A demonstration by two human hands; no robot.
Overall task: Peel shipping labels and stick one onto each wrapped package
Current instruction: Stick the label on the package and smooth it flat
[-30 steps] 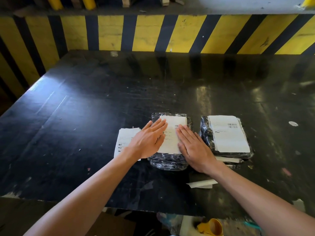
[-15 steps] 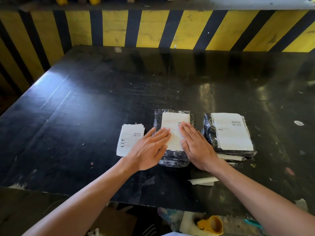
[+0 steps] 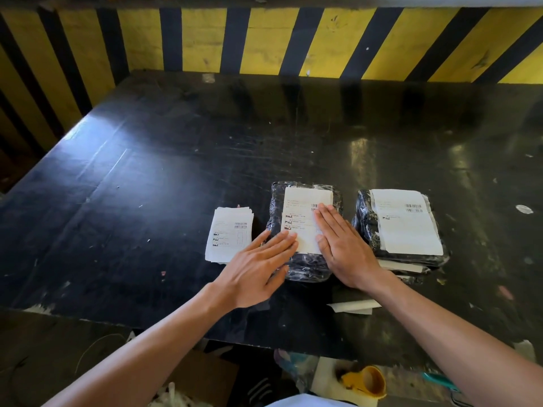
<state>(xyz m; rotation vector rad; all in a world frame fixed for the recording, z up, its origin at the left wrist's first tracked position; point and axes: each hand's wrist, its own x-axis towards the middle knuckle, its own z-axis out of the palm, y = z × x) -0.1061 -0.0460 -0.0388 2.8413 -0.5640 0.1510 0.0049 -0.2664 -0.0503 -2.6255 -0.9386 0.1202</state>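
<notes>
Barcodes and small print mark the label on the middle package, the right package's label and the loose label stack; none is legible.

We see from one camera only, worn on the person's head, so no second view shares this scene. It looks forward and steeply down over the black table, close enough that both forearms enter from the bottom edge. It faces the striped yellow-and-black wall at the table's far side. The wide lens seems to bend the edges, and below the near table edge the floor clutter is hard to make out.
</notes>
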